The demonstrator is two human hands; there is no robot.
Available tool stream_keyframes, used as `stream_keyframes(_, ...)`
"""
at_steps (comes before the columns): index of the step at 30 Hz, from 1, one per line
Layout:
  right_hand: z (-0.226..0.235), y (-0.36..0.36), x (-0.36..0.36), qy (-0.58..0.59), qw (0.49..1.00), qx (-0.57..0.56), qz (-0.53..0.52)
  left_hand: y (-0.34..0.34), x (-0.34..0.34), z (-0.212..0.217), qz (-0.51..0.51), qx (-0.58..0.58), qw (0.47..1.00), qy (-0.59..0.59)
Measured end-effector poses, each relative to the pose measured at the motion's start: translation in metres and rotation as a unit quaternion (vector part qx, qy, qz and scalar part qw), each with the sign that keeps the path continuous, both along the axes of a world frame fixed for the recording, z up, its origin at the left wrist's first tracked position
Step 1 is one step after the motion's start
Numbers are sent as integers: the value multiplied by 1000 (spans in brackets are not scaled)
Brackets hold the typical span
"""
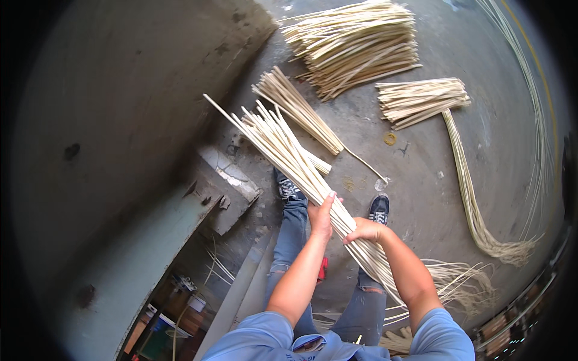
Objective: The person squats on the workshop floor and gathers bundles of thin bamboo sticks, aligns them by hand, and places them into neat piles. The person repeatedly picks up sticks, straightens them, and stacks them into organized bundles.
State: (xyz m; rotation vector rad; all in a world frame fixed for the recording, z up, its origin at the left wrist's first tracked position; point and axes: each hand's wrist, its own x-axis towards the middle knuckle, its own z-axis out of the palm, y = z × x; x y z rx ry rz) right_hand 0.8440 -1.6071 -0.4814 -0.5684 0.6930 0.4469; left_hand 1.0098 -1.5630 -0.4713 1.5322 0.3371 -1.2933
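A long bundle of pale rattan canes (289, 156) slants across in front of me, from upper left down to lower right. My left hand (321, 216) is closed around its middle, with the thumb on top. Just lower along the bundle, my right hand (365, 230) grips it from the right side. At the upper end the stiff tips are uneven, and one cane sticks out beyond the others. Thin, frayed strands (463, 283) fan out beyond my right forearm, at the lower right. Part of the bundle is hidden by that forearm.
A large pile of cut canes (355, 48) lies at the far side of the concrete floor. Smaller bundles (301, 111) (421, 99) lie nearer, and a long strand bundle (463, 180) curves at right. A metal-sided bench (138, 265) and a concrete block (226, 186) stand at left.
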Motion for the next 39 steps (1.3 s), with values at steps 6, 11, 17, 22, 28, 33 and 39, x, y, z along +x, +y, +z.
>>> stream_keyframes(6, -7, 13, 30, 98, 994, 35, 24, 10, 25, -16, 38, 16, 999, 29)
stream_keyframes(11, -46, -35, 120, 39, 995, -40, 82, -14, 109, -80, 105, 13, 994, 25)
stream_keyframes(17, -103, -107, 317, 39, 997, -66, -15, -86, 299, -143, 119, -50, 985, 117)
stream_keyframes(22, -100, -82, 338, 43, 999, -11, -19, -49, 305, -128, 131, -57, 990, -5)
stream_keyframes(28, -81, -94, 306, 10, 998, 53, -13, -49, 277, -96, 46, -70, 996, -17)
stream_keyframes(33, -56, -97, 263, 35, 999, 14, -23, -68, 237, -60, 60, -100, 993, -35)
stream_keyframes(39, -36, -89, 239, 3, 998, -58, 8, -65, 210, -42, 56, -109, 992, -11)
